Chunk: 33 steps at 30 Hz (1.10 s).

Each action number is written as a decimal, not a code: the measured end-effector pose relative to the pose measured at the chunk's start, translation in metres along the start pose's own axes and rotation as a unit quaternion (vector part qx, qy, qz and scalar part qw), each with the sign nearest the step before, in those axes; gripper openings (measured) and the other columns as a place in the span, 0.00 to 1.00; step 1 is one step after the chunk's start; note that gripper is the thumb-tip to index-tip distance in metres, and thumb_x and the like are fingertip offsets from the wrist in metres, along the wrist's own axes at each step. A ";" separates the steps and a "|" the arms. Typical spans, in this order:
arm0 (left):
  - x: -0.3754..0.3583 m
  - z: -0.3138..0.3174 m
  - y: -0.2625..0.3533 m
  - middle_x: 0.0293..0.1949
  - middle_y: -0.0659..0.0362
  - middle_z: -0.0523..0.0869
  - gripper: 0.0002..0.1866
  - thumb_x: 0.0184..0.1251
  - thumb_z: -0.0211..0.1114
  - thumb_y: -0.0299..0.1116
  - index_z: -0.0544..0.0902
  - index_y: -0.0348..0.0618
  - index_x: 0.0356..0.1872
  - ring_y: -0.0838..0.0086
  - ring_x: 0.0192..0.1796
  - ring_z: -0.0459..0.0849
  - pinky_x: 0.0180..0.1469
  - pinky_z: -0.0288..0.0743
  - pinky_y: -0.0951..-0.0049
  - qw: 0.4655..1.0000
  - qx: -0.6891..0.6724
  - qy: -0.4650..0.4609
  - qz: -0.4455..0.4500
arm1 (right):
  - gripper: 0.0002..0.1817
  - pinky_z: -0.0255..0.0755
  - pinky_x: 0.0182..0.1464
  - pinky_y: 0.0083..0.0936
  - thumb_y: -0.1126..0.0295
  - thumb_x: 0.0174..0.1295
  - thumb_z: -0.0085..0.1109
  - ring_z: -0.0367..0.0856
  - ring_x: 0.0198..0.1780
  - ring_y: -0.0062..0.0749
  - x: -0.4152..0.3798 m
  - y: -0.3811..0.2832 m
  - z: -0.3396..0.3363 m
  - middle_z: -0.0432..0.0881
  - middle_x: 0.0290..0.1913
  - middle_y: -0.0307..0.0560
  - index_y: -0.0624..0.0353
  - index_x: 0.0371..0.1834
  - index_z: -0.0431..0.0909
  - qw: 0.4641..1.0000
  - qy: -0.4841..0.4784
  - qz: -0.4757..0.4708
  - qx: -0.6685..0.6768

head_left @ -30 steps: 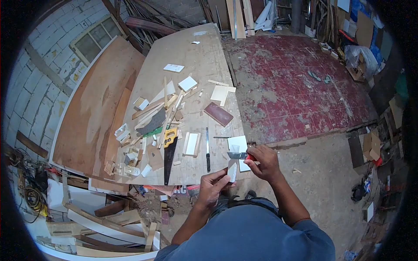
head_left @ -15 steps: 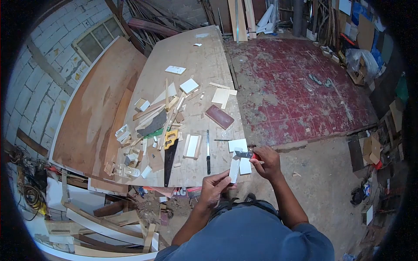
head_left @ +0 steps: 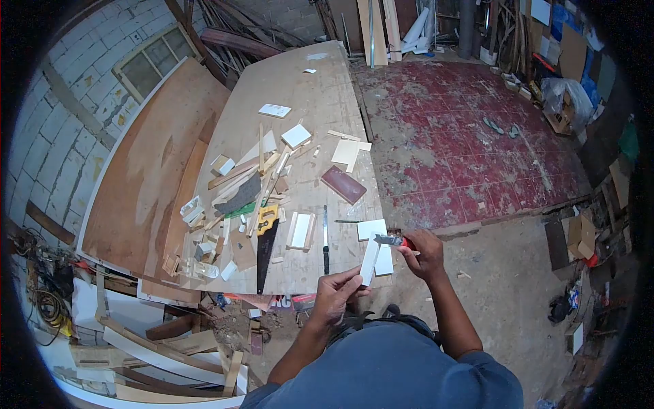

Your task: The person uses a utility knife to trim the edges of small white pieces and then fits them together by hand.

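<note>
My left hand (head_left: 335, 296) pinches the lower end of a narrow white strip (head_left: 370, 261), which is raised at the near right corner of the workbench. In my right hand (head_left: 424, 255) is a red-handled cutting tool (head_left: 391, 240), its metal end at the strip's upper end. Whether the metal touches the strip is too small to tell. Behind the strip lie a white square piece (head_left: 370, 228) and a white rectangular piece (head_left: 385, 260) on the bench edge.
On the workbench (head_left: 300, 88) lie a yellow-handled saw (head_left: 266, 238), a snap-off knife (head_left: 326, 252), a brown block (head_left: 343, 185), a framed white piece (head_left: 300, 230) and a pile of wood scraps (head_left: 255, 177). A large plywood sheet (head_left: 143, 177) leans at the left.
My right hand has shifted slightly to the right, and the tool has turned a little in it. The strip has tilted slightly to the right at its top.
</note>
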State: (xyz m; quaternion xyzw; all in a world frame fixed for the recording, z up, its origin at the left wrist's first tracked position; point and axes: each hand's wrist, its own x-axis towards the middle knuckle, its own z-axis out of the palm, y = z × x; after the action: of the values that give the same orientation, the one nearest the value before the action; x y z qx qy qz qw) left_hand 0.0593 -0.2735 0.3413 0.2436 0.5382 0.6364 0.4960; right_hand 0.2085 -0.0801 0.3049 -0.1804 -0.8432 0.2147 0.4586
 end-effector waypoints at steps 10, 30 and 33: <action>0.002 0.004 -0.005 0.37 0.50 0.87 0.21 0.69 0.65 0.31 0.77 0.27 0.58 0.75 0.36 0.87 0.40 0.84 0.78 1.000 -0.018 -0.011 -0.018 | 0.15 0.68 0.30 0.34 0.59 0.56 0.68 0.75 0.27 0.40 0.001 -0.011 0.004 0.77 0.26 0.46 0.59 0.37 0.79 1.000 -0.015 0.008 0.025; 0.004 -0.003 -0.017 0.40 0.46 0.86 0.23 0.69 0.64 0.31 0.75 0.24 0.59 0.71 0.37 0.87 0.43 0.85 0.75 0.997 -0.067 -0.014 -0.045 | 0.16 0.70 0.32 0.34 0.58 0.57 0.67 0.77 0.28 0.42 0.000 0.004 0.012 0.79 0.28 0.47 0.60 0.37 0.78 0.999 -0.042 0.000 0.013; 0.004 -0.003 -0.014 0.41 0.46 0.86 0.23 0.69 0.64 0.31 0.75 0.24 0.59 0.71 0.37 0.87 0.43 0.85 0.75 0.997 -0.061 -0.009 -0.053 | 0.16 0.71 0.33 0.35 0.57 0.57 0.66 0.78 0.30 0.42 -0.003 0.008 0.012 0.80 0.29 0.48 0.59 0.36 0.78 1.000 -0.021 -0.012 0.018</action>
State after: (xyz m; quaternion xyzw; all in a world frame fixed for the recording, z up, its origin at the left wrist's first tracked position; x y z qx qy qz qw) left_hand 0.0607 -0.2725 0.3262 0.1895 0.5058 0.6389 0.5478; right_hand 0.2002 -0.0769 0.2925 -0.1578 -0.8507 0.2283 0.4464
